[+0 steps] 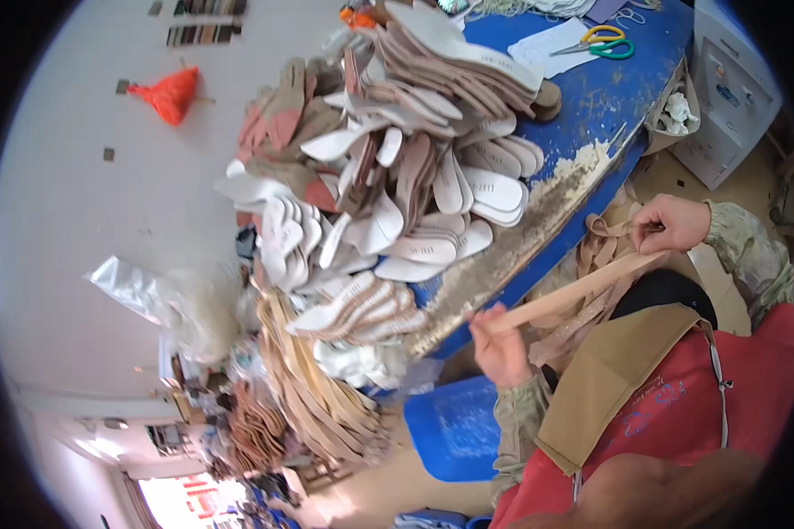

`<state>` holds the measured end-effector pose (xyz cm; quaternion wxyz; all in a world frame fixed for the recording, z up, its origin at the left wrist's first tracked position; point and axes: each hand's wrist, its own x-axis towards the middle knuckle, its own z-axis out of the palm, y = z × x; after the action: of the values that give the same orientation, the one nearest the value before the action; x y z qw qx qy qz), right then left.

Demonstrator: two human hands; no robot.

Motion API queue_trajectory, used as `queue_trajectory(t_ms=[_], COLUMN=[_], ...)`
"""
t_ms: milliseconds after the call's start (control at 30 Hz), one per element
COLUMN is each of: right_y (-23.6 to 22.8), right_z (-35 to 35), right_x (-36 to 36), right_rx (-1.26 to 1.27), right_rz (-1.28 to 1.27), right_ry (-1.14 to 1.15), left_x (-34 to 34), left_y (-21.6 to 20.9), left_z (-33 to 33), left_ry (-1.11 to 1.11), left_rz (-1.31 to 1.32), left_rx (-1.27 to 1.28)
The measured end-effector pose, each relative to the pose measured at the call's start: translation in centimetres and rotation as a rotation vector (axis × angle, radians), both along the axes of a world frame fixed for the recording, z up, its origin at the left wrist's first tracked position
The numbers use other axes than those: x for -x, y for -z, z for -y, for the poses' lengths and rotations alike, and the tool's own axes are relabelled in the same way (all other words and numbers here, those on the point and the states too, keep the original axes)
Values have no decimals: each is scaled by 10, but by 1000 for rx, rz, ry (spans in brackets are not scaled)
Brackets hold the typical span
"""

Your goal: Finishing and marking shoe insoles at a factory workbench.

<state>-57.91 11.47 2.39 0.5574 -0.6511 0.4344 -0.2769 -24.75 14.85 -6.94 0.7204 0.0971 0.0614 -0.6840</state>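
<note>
A long flat beige strip (582,291) is stretched between my two hands, off the front edge of the blue table. My left hand (500,346) pinches its lower-left end, next to the table edge. At the other end my right hand (670,222) is closed with the fingers curled down, gripping the strip. Beneath and behind it hang several loose, curling beige strips (595,256), some touching the area by my right hand. A tan apron (622,379) over red cloth lies close below the strip.
The blue table (582,110) bears heaped white and brown shoe insoles (415,176), gloves (282,115) and yellow-and-green-handled scissors (595,42). Dried residue coats its near edge. A blue bin (454,428) stands below my left hand. Bundled long strips (309,388) hang at the table's end.
</note>
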Motion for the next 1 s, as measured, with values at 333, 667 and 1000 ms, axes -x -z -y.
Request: queue_trajectory(t_ms=[333,667,1000], right_y=[30,28,8], right_z=[-62,-46,-60], right_x=[-51,-30,16], right_rx=[133,217,529], right_rz=[63,-17,-245], right_ry=[606,585,316], left_x=[146,152,118], left_y=[-23,6,-47], left_z=[-28,-28,12], left_ry=[318,723,425], left_rz=[2293,1676,2031], left_rx=[840,976,741])
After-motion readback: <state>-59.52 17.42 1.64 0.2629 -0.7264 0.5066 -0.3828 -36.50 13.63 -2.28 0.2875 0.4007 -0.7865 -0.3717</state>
